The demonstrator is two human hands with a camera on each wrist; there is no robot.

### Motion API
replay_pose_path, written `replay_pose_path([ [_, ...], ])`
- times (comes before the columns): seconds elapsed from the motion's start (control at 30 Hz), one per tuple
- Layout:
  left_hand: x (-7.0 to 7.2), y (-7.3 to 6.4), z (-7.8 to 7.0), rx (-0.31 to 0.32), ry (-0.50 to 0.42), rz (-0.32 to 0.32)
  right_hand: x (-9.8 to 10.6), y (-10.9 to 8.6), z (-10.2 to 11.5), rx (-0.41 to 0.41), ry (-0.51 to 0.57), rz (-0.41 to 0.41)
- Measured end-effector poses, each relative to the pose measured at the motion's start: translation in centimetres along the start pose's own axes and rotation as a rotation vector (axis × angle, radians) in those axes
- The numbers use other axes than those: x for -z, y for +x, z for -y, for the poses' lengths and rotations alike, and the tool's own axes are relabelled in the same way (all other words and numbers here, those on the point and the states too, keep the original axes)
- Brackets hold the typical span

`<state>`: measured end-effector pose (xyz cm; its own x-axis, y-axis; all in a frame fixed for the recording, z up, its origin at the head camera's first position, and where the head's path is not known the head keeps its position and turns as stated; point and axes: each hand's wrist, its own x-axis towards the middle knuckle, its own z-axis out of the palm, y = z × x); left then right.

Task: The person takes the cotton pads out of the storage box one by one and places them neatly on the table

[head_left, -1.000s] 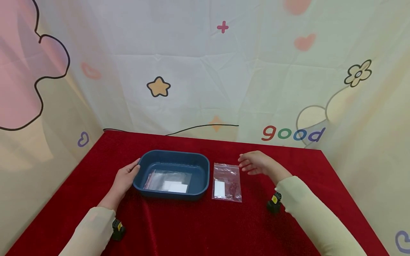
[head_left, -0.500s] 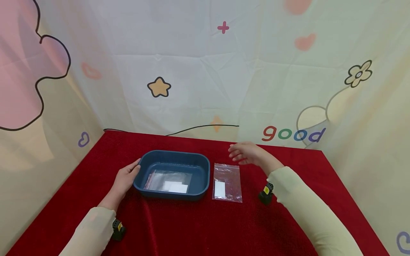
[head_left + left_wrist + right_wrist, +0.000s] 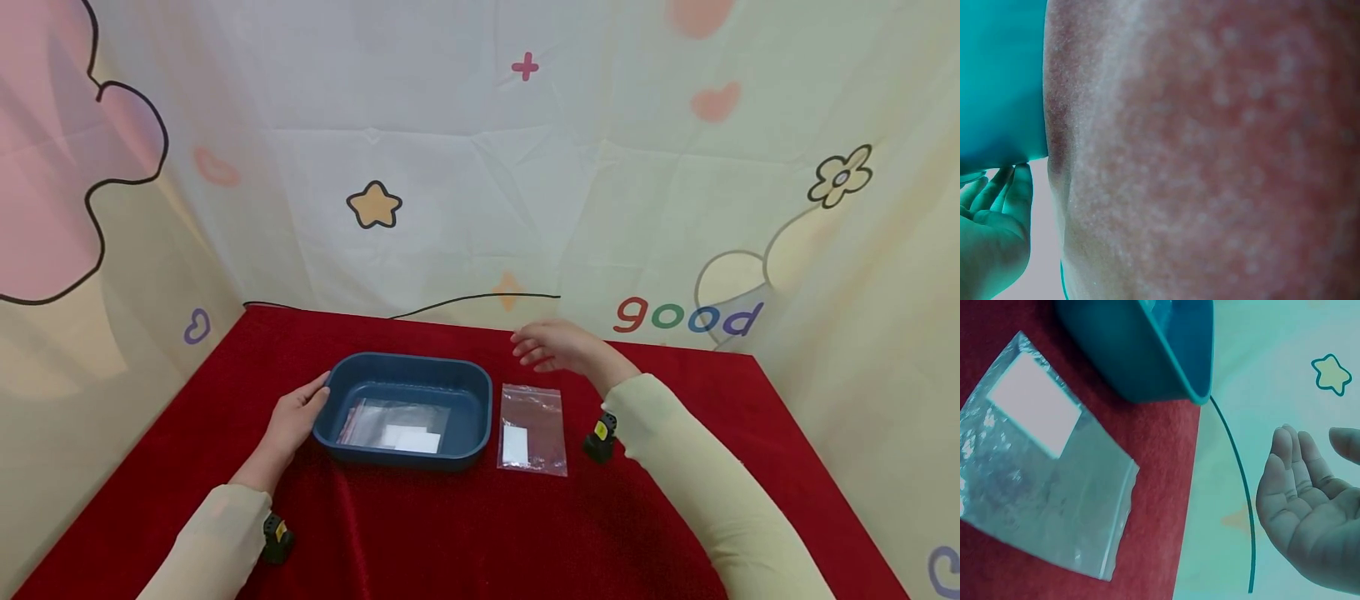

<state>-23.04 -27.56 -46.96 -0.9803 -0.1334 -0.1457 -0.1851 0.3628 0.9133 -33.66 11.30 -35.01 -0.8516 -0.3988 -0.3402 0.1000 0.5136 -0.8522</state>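
Observation:
A blue rectangular basin [image 3: 420,367] stands on the red cloth. My left hand [image 3: 292,421] holds its left end, thumb at the rim and fingers against the outer wall. Inside the basin lie clear zip-lock bags [image 3: 367,421] with white labels. Another zip-lock bag [image 3: 543,425], with a white label patch [image 3: 515,446] at its lower left, lies flat right of the basin. My right hand [image 3: 558,346] hovers above and beyond this bag's top edge, holding nothing, fingers loosely bent. In the right wrist view its palm shows, thumb apart from the fingers.
A red velvet cloth [image 3: 435,533] covers the table. A printed fabric curtain [image 3: 450,250] stands behind and at both sides. Small black wrist cameras are strapped to the left sleeve [image 3: 213,533] and the right sleeve [image 3: 690,467].
My right hand has moved left and away from me, from beside the single bag's upper right to beyond its top edge. The left hand, basin and bags stay put.

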Motion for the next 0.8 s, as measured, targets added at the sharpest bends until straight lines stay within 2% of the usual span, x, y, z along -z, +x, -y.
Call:
replay_pose_path([
  [0.2,-0.1,0.1,0.0,0.004,0.008,-0.004,-0.8,0.5,1.0,0.027,-0.008,0.022],
  [0.4,0.0,0.1,-0.1,0.009,0.013,0.001,-1.8,1.2,1.9,0.018,-0.010,0.038],
  [0.53,0.0,-0.1,-0.1,-0.010,0.011,0.002,-2.5,1.8,2.4,0.003,0.003,0.057],
  [0.8,0.0,-0.1,-0.2,-0.028,0.010,0.000,-3.7,2.9,3.3,-0.020,-0.024,0.134],
])
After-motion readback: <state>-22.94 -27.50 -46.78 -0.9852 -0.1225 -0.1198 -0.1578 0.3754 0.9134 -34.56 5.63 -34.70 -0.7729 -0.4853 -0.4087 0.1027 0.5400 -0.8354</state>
